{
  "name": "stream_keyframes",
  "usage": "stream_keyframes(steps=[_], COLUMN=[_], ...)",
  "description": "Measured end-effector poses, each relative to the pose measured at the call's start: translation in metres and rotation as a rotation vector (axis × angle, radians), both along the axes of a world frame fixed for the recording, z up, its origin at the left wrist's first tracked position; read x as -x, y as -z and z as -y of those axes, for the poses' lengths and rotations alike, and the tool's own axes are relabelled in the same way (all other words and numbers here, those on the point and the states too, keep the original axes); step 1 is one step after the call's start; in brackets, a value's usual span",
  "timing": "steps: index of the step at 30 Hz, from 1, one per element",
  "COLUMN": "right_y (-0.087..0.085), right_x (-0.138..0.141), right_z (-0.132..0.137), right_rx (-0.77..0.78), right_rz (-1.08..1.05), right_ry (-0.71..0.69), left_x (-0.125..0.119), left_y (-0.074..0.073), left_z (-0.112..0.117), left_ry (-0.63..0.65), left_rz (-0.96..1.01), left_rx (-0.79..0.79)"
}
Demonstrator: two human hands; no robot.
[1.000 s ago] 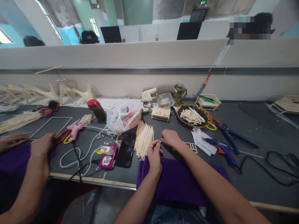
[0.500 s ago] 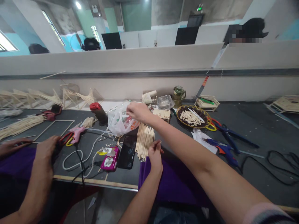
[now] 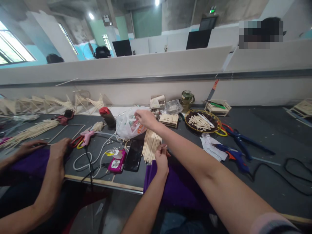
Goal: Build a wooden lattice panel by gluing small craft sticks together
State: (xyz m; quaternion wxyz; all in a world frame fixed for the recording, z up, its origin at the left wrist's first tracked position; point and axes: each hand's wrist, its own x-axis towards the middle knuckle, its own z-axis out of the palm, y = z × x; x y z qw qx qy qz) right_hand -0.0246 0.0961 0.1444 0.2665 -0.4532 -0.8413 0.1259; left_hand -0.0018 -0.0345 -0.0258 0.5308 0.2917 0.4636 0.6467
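Note:
My right hand point(image 3: 145, 118) reaches forward across the dark table point(image 3: 268, 136) and has its fingers closed on the edge of a white plastic bag point(image 3: 128, 126) with red and green printing. My left hand point(image 3: 161, 156) stays near the table's front edge, fingers pinched on a small short stick. It rests just right of a bundle of thin wooden sticks point(image 3: 150, 146), above a purple cloth point(image 3: 180, 185) that hangs over the edge.
A black phone point(image 3: 133, 155), a magenta power strip point(image 3: 117, 161), a pink glue gun point(image 3: 85, 137), a red-capped bottle point(image 3: 107, 116), a round tray of sticks point(image 3: 201, 121), a blue glue gun point(image 3: 232, 156) and blue scissors lie about. A co-worker's hands point(image 3: 58, 148) work at the left.
My right hand left the spot beside my left hand, reached forward and left, and closed on the plastic bag. My left hand kept its place. The view tilted slightly.

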Motion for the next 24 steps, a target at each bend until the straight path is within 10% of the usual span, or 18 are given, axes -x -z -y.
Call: stream_keyframes(steps=[11,16,21,24], right_y=[0.025,0.036,0.066,0.088], right_x=[-0.141,-0.221,-0.316,-0.363], right_z=[0.075,0.148,0.242,0.280], right_rx=[0.107,0.166,0.557,0.148], right_rz=[-0.412,-0.385,-0.347,0.037], right_ry=[0.248,0.342,0.309,0.758], left_x=[0.000,-0.007,-0.020,-0.036], left_y=[-0.004,-0.018,-0.039,-0.048], left_z=[0.005,0.003,-0.017,-0.031], left_ry=[0.027,0.073,0.108,0.147], left_rz=[0.045,0.063,0.058,0.053], left_rx=[0.007,0.002,-0.016,-0.035])
